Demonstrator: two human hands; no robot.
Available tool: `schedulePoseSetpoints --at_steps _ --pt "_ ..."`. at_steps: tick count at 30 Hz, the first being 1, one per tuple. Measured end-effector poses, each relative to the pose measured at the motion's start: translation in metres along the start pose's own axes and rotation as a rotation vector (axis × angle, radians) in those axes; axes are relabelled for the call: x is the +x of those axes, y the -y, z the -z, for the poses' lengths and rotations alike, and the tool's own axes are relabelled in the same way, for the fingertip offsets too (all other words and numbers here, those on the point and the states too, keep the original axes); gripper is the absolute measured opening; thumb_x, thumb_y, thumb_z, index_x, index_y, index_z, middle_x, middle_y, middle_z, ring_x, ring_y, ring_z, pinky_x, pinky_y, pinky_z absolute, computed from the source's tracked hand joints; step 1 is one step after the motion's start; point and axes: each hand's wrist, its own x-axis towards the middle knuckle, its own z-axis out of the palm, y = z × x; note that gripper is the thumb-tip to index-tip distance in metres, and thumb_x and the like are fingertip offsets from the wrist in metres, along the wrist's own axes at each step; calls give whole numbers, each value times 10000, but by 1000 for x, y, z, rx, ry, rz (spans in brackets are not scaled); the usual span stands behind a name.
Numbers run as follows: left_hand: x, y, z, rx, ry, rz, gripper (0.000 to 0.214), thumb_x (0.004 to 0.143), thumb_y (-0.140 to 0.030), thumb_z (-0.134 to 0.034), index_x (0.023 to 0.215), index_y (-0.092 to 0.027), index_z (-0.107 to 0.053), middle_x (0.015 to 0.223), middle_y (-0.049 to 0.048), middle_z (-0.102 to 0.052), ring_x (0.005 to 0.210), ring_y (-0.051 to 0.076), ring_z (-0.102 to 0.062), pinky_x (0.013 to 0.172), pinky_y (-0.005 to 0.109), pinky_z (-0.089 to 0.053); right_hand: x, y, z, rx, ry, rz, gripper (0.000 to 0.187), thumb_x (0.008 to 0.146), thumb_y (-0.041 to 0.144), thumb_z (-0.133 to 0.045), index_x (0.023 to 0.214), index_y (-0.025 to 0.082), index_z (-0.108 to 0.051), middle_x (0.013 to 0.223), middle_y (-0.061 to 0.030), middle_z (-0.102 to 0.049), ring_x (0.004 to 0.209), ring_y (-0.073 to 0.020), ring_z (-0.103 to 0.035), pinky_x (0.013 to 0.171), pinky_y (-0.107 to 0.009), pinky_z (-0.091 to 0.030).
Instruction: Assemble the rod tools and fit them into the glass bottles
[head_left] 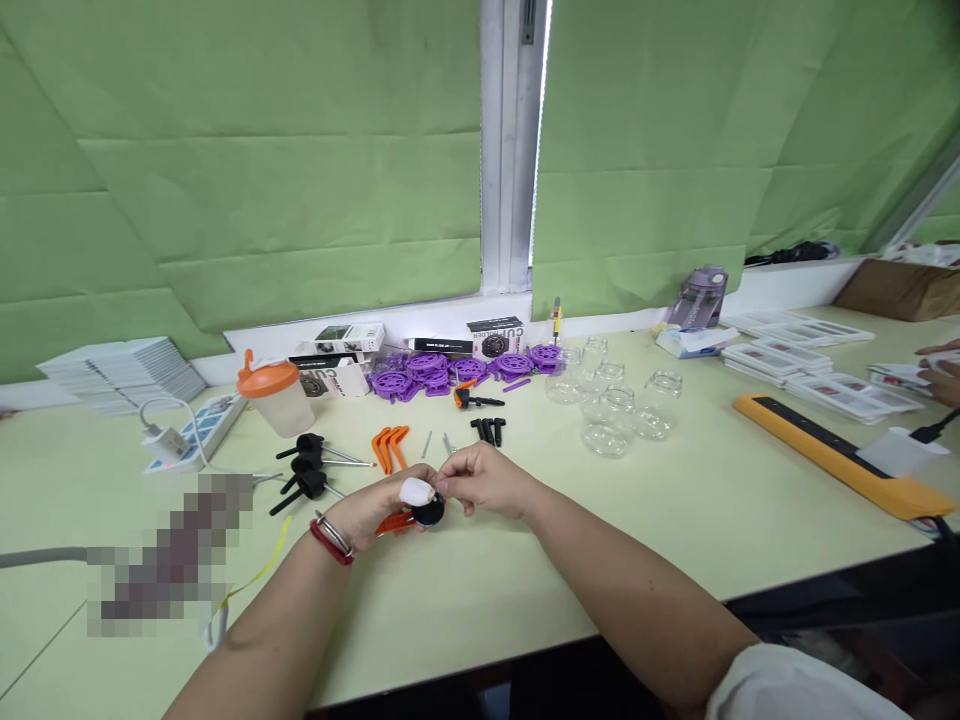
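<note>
My left hand point(377, 507), with a white wrap on its thumb, is closed around a part with a round black head point(429, 510) and an orange arm point(396, 522). Over the black head, my right hand point(482, 478) pinches with thumb and forefinger; whatever lies between those fingertips is too small to make out. Just beyond the hands are orange bent handles point(388, 447), thin metal pins point(427, 444) and short black pegs point(491, 431). A black-and-orange assembly point(476, 398) lies farther back. To the left rest several black pieces with metal shafts point(309, 484).
Purple plastic pieces point(431, 372) and clear cups point(606, 425) line the back, beside cartons point(334, 377). An orange-lidded cup point(276, 395) and power strip point(202, 430) stand left. At right are an orange power strip point(825, 450) and another person's hand point(941, 380).
</note>
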Motion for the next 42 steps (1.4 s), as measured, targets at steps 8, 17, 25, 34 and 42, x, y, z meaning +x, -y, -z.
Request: schedulePoseSetpoints --at_steps 8,17,25,34,42 --pt "1 0 0 -39 31 -17 214 695 -349 -567 826 -185 -526 788 7 -557 735 154 -510 676 295 -408 1 3 -4 170 -71 -18 133 632 214 -696 695 128 -617 512 29 -579 457 -93 -540 434 -213 -447" --pt "-3 -6 -4 -9 -9 5 253 662 -384 -586 803 -196 -494 800 7 -541 700 148 -500 607 280 -365 -3 8 2 320 -39 -97 242 566 233 -759 746 83 -700 602 -21 -651 468 -92 -574 515 -257 -496" --pt "-1 -5 -3 -10 -3 24 246 683 -392 -567 809 -188 -510 790 16 -561 732 169 -534 660 300 -396 -1 2 4 229 62 -68 248 587 248 -748 771 95 -682 573 -5 -638 502 -114 -600 545 -269 -510" --pt "-1 -7 -4 -5 -15 45 304 648 -421 -600 817 -187 -504 764 3 -551 676 147 -518 583 255 -355 -1 -2 5 -8 66 60 78 703 174 -644 773 140 -644 627 34 -579 534 -68 -514 537 -202 -423" --pt "1 -1 -1 -35 -39 48 262 663 -388 -601 767 -194 -458 754 3 -557 701 163 -542 594 267 -358 2 -5 -1 -123 25 215 63 693 120 -650 747 152 -654 721 17 -576 663 -94 -507 625 -211 -415"
